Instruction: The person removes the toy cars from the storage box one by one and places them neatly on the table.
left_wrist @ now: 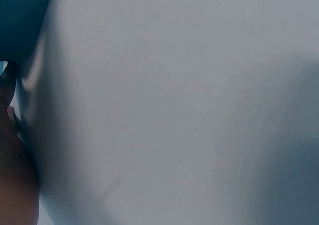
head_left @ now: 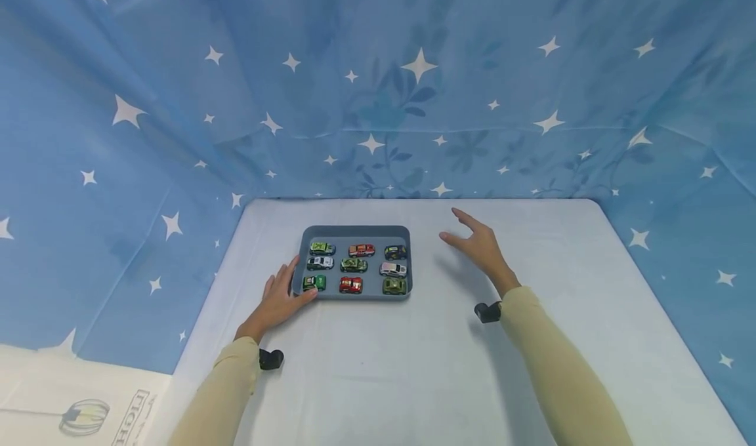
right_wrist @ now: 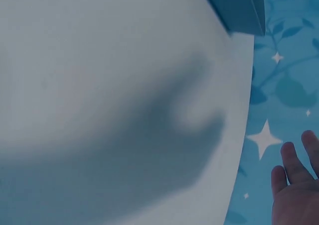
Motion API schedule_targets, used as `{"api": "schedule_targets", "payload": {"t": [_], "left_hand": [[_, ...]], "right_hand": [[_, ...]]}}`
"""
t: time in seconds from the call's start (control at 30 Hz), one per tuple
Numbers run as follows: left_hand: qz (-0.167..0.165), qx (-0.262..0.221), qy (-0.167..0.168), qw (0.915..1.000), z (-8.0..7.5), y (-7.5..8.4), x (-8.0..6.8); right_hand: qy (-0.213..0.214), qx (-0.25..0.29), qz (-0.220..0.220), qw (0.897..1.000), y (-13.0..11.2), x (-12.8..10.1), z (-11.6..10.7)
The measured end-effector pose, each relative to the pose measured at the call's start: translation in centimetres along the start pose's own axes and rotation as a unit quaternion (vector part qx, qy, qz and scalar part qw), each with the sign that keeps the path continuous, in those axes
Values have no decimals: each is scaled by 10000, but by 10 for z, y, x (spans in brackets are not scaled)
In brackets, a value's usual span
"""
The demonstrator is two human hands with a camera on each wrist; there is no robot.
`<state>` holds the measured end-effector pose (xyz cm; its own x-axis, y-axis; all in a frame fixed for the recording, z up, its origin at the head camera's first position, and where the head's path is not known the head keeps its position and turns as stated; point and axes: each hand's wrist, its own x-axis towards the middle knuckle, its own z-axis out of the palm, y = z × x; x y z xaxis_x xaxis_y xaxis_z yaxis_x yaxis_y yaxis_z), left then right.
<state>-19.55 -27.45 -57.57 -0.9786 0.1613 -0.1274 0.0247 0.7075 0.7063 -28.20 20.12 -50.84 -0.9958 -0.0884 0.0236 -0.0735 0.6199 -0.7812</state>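
1. Desk [head_left: 413,367]: white, filled most of the left wrist view; the right wrist cam also caught a big blurry hand shadow [right_wrist: 159,130].
2. Tray [head_left: 357,231]: grey-blue, toward the desk's far edge, left of middle. Wrist cams only clipped it.
3. Hands: left hand [head_left: 280,300] was spread around the tray's near-left corner, touching; right hand [head_left: 483,248] spread in midair, off the tray's right.
4. Toy cars [head_left: 353,265]: nine, in the tray, only visible in the head view.

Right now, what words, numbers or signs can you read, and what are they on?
"LIGH": sideways, cut off by the picture's edge, on the cream printed sheet at lower left.
Fainter lettering beside it: too blurred to read.
Markings on the small, multicoloured toy cars in the blue-grey rectangular tray: too small to read.
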Motion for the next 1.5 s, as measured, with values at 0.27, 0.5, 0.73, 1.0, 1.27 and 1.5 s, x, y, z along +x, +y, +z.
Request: {"api": "schedule_targets", "payload": {"t": [0.27,0.5,0.73,1.0,1.27,1.5], "left_hand": [[-146,71,-54,9999,-1,1,-2],[-269,23,-81,9996,-2,-1,-5],[-293,129,-130,9994,-7,-3,-5],[-171,128,-102,9997,-7,-2,0],[-83,69,-65,9999,-3,-2,5],[-126,46,-88,9999,-3,1,5]], "right_hand": [[-124,236,-260,9993,-24,13,29],[-307,354,-664,9967,-43,23,54],[-517,511,-847,9938,-60,32,83],[-794,615,-1054,9893,-73,38,113],[-1291,648,-1167,9826,-92,42,131],[-1640,728,-1221,9762,-106,49,154]]}}
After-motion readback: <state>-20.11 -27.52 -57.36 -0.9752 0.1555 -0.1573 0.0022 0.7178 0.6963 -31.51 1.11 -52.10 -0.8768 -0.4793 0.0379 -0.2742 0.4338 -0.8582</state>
